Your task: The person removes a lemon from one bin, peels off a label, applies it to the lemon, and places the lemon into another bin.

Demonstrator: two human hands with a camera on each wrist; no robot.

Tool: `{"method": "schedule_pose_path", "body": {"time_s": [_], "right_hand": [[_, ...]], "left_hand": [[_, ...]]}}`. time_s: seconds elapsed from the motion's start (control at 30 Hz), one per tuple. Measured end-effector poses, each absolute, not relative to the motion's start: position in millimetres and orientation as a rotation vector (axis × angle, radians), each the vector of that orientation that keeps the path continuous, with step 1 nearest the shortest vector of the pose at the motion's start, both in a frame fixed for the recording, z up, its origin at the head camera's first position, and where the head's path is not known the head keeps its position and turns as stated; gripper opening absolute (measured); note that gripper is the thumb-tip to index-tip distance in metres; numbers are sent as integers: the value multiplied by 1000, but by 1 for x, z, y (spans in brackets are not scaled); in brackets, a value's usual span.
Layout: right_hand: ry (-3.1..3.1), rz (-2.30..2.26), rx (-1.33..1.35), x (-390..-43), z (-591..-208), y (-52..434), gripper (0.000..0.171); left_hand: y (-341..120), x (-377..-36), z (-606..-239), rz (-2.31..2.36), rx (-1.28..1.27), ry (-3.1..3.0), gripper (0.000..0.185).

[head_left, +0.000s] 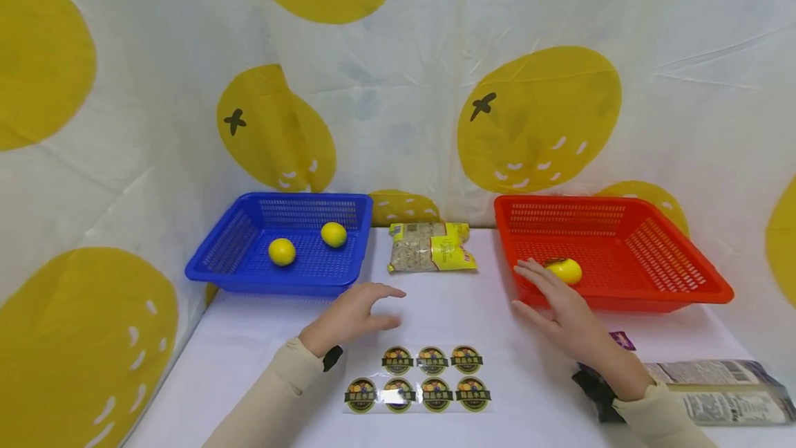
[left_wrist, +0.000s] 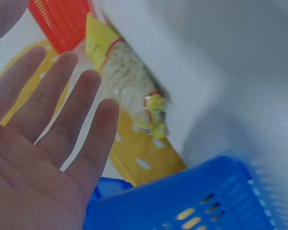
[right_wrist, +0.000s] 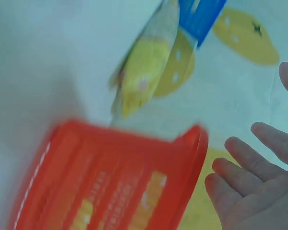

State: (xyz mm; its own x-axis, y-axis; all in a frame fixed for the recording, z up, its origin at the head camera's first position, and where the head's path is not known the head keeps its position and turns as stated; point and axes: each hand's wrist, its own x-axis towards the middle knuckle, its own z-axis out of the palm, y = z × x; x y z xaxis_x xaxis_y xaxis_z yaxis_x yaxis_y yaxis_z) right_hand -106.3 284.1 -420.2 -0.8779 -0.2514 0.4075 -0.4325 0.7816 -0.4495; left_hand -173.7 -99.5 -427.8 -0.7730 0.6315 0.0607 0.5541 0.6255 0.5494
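While both hands hover with fingers spread and holding nothing, the right hand is just at the near-left edge of the red basket, beside a yellow lemon lying inside it.

The left hand floats above the white tabletop, just in front of the blue basket, its grip loose and open, as the left wrist view also shows; two more lemons lie apart in that basket. Between the baskets, toward the back, lies a packet of grain with a yellow label. Near the front edge, between the forearms, a clear sheet of round stickers lies flat, three above and four below. A printed foil bag lies by the right wrist.
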Motion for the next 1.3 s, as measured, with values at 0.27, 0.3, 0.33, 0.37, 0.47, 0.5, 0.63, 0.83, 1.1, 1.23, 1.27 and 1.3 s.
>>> {"method": "schedule_pose_path", "body": {"time_s": [0.27, 0.3, 0.33, 0.37, 0.47, 0.5, 0.63, 0.83, 1.1, 1.23, 1.27, 1.3], "right_hand": [[-2694, 824, 654, -114, -428, 238, 62], [-2691, 840, 677, -115, -428, 233, 62], [-2693, 856, 698, -117, -429, 229, 62], [-2695, 867, 718, -120, -429, 225, 63], [-2690, 880, 780, -127, -428, 213, 63], [-2690, 881, 797, -130, -428, 209, 63], [-2688, 896, 858, -142, -425, 191, 63], [-2660, 940, 947, -162, -419, 166, 63], [-2677, 949, 1020, -191, -411, 131, 59], [-2699, 953, 1038, -203, -409, 110, 58], [-2701, 950, 1049, -206, -409, 105, 58], [-2701, 945, 1063, -208, -409, 99, 59]], "left_hand": [[-123, -161, -446, 826, 951, 2738, 46], [-126, -160, -447, 829, 942, 2739, 46], [-129, -158, -448, 830, 930, 2743, 46], [-131, -157, -448, 829, 921, 2750, 46], [-138, -154, -447, 831, 902, 2772, 46], [-140, -152, -446, 829, 899, 2781, 46], [-150, -147, -443, 812, 899, 2825, 46], [-170, -143, -433, 864, 872, 2899, 44], [-202, -152, -407, 986, 800, 3024, 38], [-224, -163, -397, 1035, 680, 3077, 36], [-230, -166, -395, 1037, 648, 3091, 36], [-236, -168, -392, 1032, 611, 3106, 35]]}}
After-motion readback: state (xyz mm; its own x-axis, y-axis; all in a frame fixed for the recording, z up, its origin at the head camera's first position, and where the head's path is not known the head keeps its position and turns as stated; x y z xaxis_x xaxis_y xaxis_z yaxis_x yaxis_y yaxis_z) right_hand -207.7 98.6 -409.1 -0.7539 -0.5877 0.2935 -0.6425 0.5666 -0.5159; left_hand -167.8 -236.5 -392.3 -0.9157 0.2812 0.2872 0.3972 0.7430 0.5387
